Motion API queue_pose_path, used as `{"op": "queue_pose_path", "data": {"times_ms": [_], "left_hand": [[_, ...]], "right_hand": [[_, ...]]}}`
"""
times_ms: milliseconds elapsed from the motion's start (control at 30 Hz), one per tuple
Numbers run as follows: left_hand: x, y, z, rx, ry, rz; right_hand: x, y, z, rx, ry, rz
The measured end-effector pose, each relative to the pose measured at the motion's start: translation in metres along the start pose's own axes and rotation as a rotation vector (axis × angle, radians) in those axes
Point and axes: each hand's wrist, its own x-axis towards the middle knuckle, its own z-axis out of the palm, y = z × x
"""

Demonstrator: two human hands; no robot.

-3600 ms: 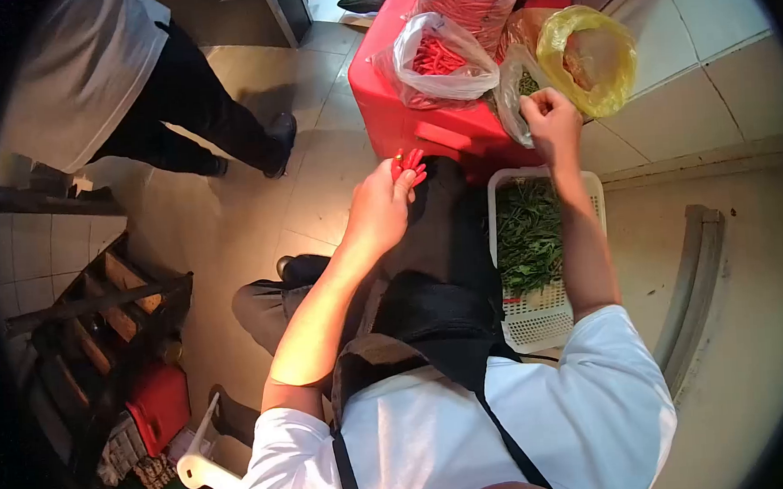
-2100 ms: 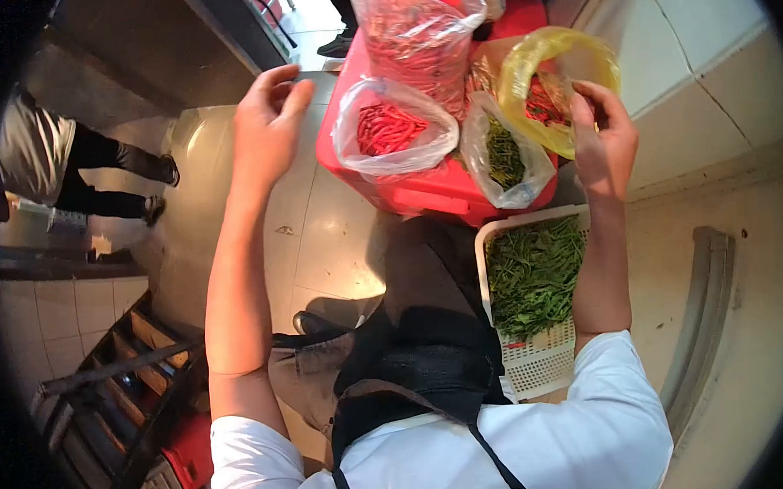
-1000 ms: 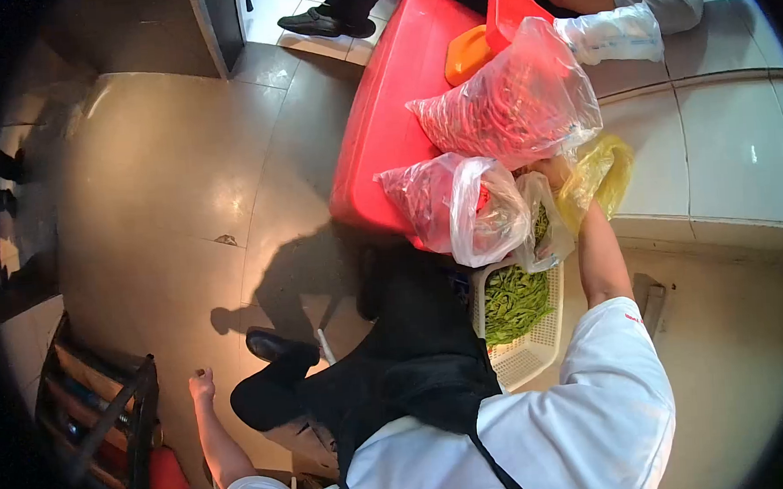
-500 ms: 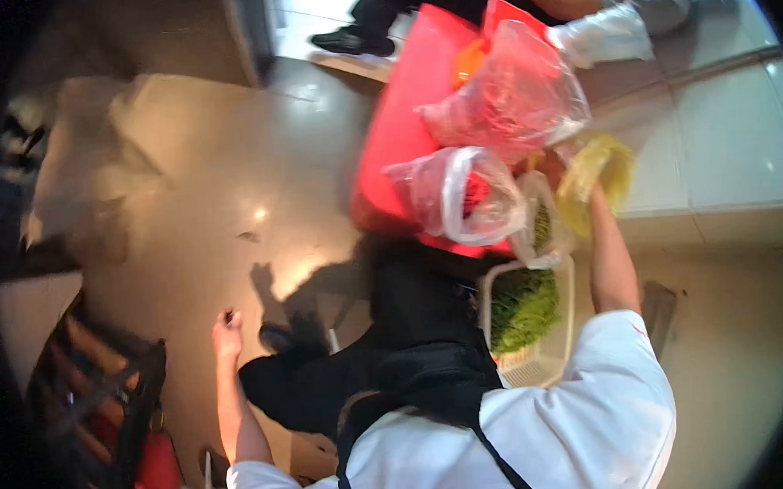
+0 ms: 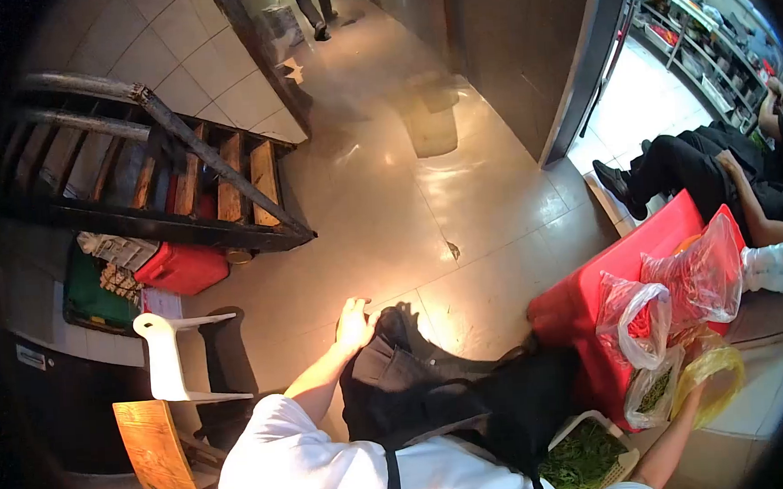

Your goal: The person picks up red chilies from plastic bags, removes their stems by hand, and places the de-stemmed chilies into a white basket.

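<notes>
My left hand (image 5: pixel 355 324) is at my dark-trousered knee, fingers apart, and I see nothing in it. At lower right, my right hand (image 5: pixel 693 394) is at the mouth of a yellow plastic bag (image 5: pixel 719 376), which covers its fingers. Beside that bag stands a clear bag with green pieces (image 5: pixel 652 393). Behind it are a clear bag with red contents (image 5: pixel 635 325) and a larger clear bag of reddish contents (image 5: pixel 694 273). A pale basket (image 5: pixel 631 465) of leafy greens (image 5: pixel 584 456) sits below, close to my right arm.
The bags rest on a red box or crate (image 5: pixel 580 292). Wooden stairs (image 5: pixel 229 178) stand at upper left, with a white stool (image 5: pixel 172 358) and wooden chair (image 5: pixel 150 447) below. Another person (image 5: pixel 697 166) sits at right; someone's legs (image 5: pixel 313 5) show at the top.
My view has swung left, so the bags and crate now appear farther right. My left hand has gone from a closed fist over the floor to fingers apart at my knee.
</notes>
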Motion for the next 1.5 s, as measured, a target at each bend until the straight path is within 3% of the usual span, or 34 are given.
{"op": "queue_pose_path", "data": {"times_ms": [267,400,500,533,567,600,667,700,733,800,833,900,933,1000,1067,1100,1167,1333,1433,1500], "left_hand": [[0.020,-0.008,0.023,-0.150,0.083,0.039],[0.044,-0.006,0.021,-0.232,0.052,-0.060],[0.060,-0.016,0.017,-0.433,0.135,-0.301],[0.059,-0.022,0.011,-0.437,0.117,-0.479],[0.045,-0.043,0.008,-0.268,0.143,-0.408],[0.034,-0.054,-0.006,-0.222,0.091,-0.514],[-0.019,-0.130,-0.008,-0.175,-0.192,-0.456],[-0.017,-0.121,-0.056,-0.479,-0.513,-1.077],[-0.043,-0.139,-0.077,-0.716,-0.545,-1.213],[-0.073,-0.157,-0.128,-0.688,-0.588,-1.301],[-0.096,-0.195,-0.144,-0.517,-0.641,-0.807],[-0.093,-0.230,-0.178,-0.347,-0.557,-0.578],[-0.078,-0.236,-0.192,-0.374,-0.443,-0.831],[-0.039,-0.247,-0.211,-0.253,-0.283,-1.158],[0.018,-0.239,-0.216,-0.427,-0.142,-1.355],[0.075,-0.190,-0.256,-0.507,-0.054,-1.449],[0.137,-0.198,-0.241,-0.687,-0.101,-1.301],[0.322,-0.117,-0.242,-0.564,-0.152,-0.914],[0.414,-0.069,-0.247,-0.549,-0.216,-0.903],[0.452,-0.047,-0.247,-0.476,-0.204,-0.965]], "right_hand": [[-0.018,-0.009,-0.012,-0.092,0.087,0.053],[-0.027,-0.025,-0.021,-0.186,0.102,0.101],[-0.040,-0.045,-0.040,-0.263,0.108,0.129],[-0.046,-0.053,-0.048,-0.284,0.105,0.143],[-0.054,-0.061,-0.060,-0.300,0.104,0.157],[-0.065,-0.070,-0.070,-0.311,0.096,0.169],[-0.091,-0.103,-0.081,-0.294,0.067,0.189],[-0.105,-0.122,-0.079,-0.266,0.043,0.194],[-0.124,-0.145,-0.071,-0.235,-0.003,0.200],[-0.160,-0.201,-0.043,-0.125,-0.132,0.218],[-0.173,-0.233,-0.030,-0.070,-0.207,0.231],[-0.191,-0.294,-0.005,0.050,-0.359,0.265],[-0.195,-0.323,0.008,0.123,-0.435,0.290],[-0.194,-0.376,0.032,0.252,-0.584,0.336],[-0.179,-0.419,0.056,0.364,-0.697,0.373],[-0.166,-0.438,0.068,0.417,-0.738,0.390],[-0.133,-0.475,0.095,0.507,-0.804,0.401],[0.010,-0.575,0.190,0.716,-0.877,0.350],[0.133,-0.684,0.231,0.577,-0.878,0.320],[0.203,-0.732,0.260,0.644,-0.909,0.199]]}}
